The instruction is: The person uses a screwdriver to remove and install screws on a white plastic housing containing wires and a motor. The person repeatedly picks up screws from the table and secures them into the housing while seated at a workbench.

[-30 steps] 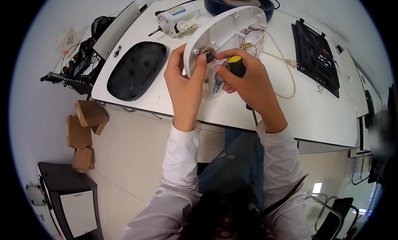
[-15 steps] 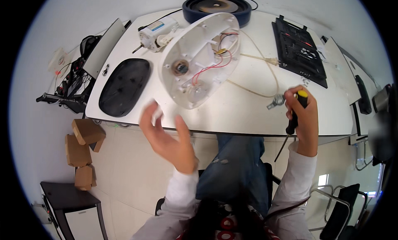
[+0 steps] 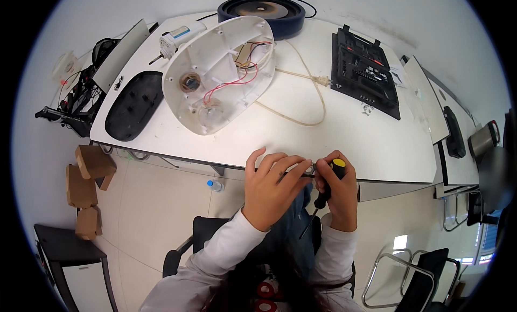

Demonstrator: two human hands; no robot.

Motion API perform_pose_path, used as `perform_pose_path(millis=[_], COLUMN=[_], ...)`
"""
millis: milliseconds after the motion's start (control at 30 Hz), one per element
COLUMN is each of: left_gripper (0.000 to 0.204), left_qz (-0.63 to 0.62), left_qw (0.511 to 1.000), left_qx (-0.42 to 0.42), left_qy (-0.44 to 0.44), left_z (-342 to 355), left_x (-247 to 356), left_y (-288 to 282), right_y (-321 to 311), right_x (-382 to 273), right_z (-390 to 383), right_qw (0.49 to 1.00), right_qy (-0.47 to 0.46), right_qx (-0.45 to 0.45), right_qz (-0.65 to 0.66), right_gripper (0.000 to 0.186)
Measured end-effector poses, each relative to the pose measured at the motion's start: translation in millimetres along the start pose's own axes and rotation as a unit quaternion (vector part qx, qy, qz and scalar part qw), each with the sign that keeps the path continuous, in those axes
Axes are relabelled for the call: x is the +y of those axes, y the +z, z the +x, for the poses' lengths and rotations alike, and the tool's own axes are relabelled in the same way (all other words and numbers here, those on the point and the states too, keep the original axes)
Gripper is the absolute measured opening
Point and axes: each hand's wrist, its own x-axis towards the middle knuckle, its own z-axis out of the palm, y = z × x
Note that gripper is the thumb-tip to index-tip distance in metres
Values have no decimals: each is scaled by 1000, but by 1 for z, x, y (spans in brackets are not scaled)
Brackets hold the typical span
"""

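Near the table's front edge, my left hand has curved fingers on a small metal part, its thumb hidden beneath. My right hand grips a yellow-and-black screwdriver, shaft pointing down, and pinches the same metal part beside my left fingertips. Beyond them on the table sits an open white plastic housing with red wires and a round fitting, and a pale cord loops to its right. A black oval plate lies at its left.
The white table holds a white motor, a dark round pan-like piece and a black tool case. A monitor arm and cables are left. Cardboard boxes, a bottle and a chair stand below.
Both hands have left the white housing and come down together at the table's front edge. My right hand moved left with the screwdriver and metal part; my left fingers now touch that part.
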Motion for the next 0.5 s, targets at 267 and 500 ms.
perform_pose_path(millis=[267, 500], left_gripper=[35, 18], left_qz=[-21, 51], left_qw=[998, 995], left_qx=[-36, -65], left_qy=[-40, -61], left_z=[16, 90], left_x=[-7, -62], left_y=[19, 76], right_y=[-44, -115], right_x=[4, 8], right_z=[-23, -51], right_qw=[996, 959], right_qy=[-28, -94], right_qx=[57, 12], right_qz=[69, 268], right_gripper=[14, 41])
